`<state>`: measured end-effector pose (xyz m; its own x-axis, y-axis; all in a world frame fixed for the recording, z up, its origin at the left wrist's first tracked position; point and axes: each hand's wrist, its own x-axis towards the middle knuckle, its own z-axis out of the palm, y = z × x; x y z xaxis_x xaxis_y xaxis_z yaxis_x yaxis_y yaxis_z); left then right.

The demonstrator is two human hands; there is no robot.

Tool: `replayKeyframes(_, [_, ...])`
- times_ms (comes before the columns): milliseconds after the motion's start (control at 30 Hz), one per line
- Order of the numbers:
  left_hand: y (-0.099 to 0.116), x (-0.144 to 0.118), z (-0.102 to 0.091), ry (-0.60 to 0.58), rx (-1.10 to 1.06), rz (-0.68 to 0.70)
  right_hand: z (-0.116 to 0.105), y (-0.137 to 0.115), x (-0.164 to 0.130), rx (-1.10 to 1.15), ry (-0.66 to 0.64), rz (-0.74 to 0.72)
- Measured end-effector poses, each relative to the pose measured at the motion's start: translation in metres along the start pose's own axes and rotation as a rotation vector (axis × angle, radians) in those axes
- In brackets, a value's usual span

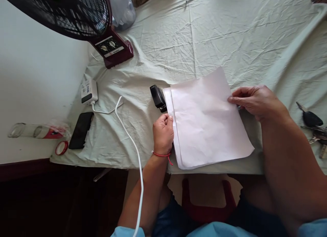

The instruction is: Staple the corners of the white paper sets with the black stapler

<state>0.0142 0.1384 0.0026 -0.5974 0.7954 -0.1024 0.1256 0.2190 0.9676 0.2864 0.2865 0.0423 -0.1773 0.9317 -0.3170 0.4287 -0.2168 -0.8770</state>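
Observation:
Several sheets of white paper (209, 121) lie loosely stacked at the table's front edge, their left edges slightly out of line. My left hand (163, 133) pinches the left edge of the stack between thumb and fingers. At the upper right, my right hand (252, 100) grips the paper's right edge, thumb on top, and the sheet is lifted a little there. A black stapler (157, 98) stands just left of the stack, above my left hand, touched by neither hand.
A dark red fan (112, 48) stands at the back left. Near the left edge are a white power bank (89, 91) with a white cable (133, 141), a black phone (81, 130), a red tape roll (61, 148) and a glass bottle (33, 130). Keys (313, 119) lie far right.

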Motion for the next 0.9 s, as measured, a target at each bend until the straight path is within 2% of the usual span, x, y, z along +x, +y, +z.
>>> replayKeyframes(400, [0.003,-0.001,0.004,0.0,0.029,-0.024,0.012,-0.008,-0.005,0.034,-0.03,0.039])
replayKeyframes(567, [0.001,-0.001,0.005,0.035,-0.088,-0.016,0.014,-0.008,-0.005,0.03,-0.057,0.022])
replayKeyframes(733, [0.0,-0.001,0.006,-0.045,-0.077,-0.018,0.016,-0.003,-0.002,0.0,-0.062,-0.02])
replayKeyframes(800, [0.003,-0.003,0.008,-0.079,-0.178,-0.023,0.016,-0.001,-0.001,-0.017,-0.06,-0.041])
replayKeyframes(900, [0.011,-0.007,0.009,-0.183,-0.421,-0.108,0.015,-0.001,0.0,-0.04,-0.031,-0.079])
